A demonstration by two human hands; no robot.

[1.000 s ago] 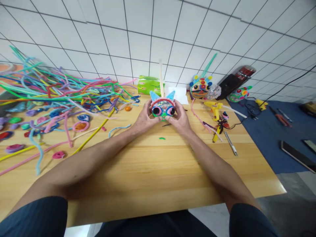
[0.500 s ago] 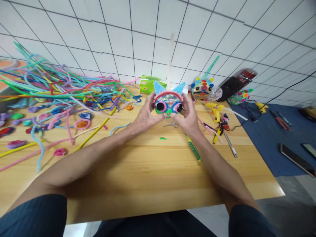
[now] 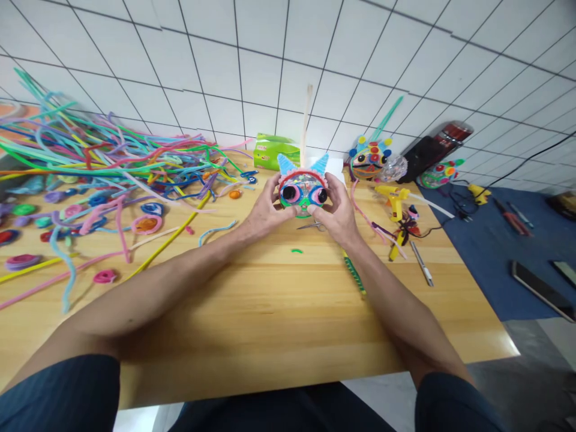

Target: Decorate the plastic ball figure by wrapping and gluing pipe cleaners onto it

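Note:
Between both hands sits a round animal-face craft (image 3: 305,191) with blue pointed ears, a red band, black eyes ringed in pink and blue, and a green muzzle. A pale stick rises behind it. My left hand (image 3: 270,207) grips its left side, thumb at the lower front. On the other side my right hand (image 3: 337,210) is closed round it the same way. Small scissors (image 3: 312,226) lie just below the craft, partly behind my right thumb. A short green piece (image 3: 296,251) lies on the table nearer to me. Beside my right forearm is a green-and-yellow handled tool (image 3: 354,276).
Pipe cleaners (image 3: 112,153) heap up at the left, with coiled pieces in front. A green packet (image 3: 275,151) stands by the wall. At the right are a decorated craft (image 3: 368,159), a yellow glue gun (image 3: 394,201), a pen (image 3: 422,264), and a phone (image 3: 541,291) on blue cloth.
Both hands and the craft have shifted slightly down and left in view, and the craft's stick sits lower. My hold on it looks the same.

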